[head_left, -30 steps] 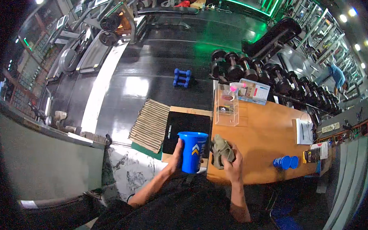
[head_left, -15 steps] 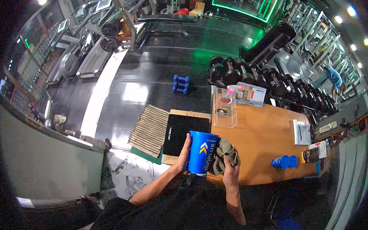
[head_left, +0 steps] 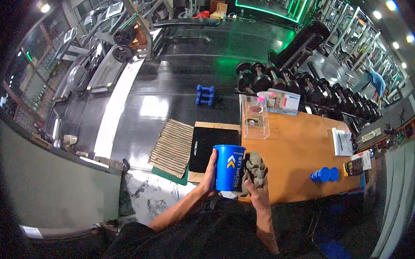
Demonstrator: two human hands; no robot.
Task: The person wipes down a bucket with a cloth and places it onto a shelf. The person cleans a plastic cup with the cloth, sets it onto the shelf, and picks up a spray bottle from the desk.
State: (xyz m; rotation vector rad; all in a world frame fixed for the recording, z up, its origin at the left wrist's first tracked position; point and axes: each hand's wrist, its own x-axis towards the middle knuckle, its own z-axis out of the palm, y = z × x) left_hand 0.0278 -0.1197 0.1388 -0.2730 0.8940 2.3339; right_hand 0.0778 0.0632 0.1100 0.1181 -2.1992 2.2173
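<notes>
A blue tub (head_left: 228, 168) with "ISOPLUS" lettering is upright in front of my body. My left hand (head_left: 209, 173) is wrapped round its left side. In my right hand (head_left: 257, 191) is a crumpled grey-green cloth (head_left: 255, 170), held against the tub's right side. Behind the tub lies a black mat (head_left: 211, 141) on a cardboard-coloured board. Left of the mat rests a striped cloth (head_left: 171, 146) over something green. The wooden table (head_left: 289, 150) extends to the right of the cloth.
On the table are a clear plastic box (head_left: 255, 122), a pink-topped spray bottle (head_left: 263, 96), a desk calendar (head_left: 284, 102), a notebook (head_left: 342, 142) and blue containers (head_left: 324, 174). Blue dumbbells (head_left: 205, 95) sit on the floor. A dumbbell rack and a bending person (head_left: 377, 84) are farther off.
The tub has moved right and turned, showing more of its lettering. The cloth in my right hand has come from beside the tub to its right side.
</notes>
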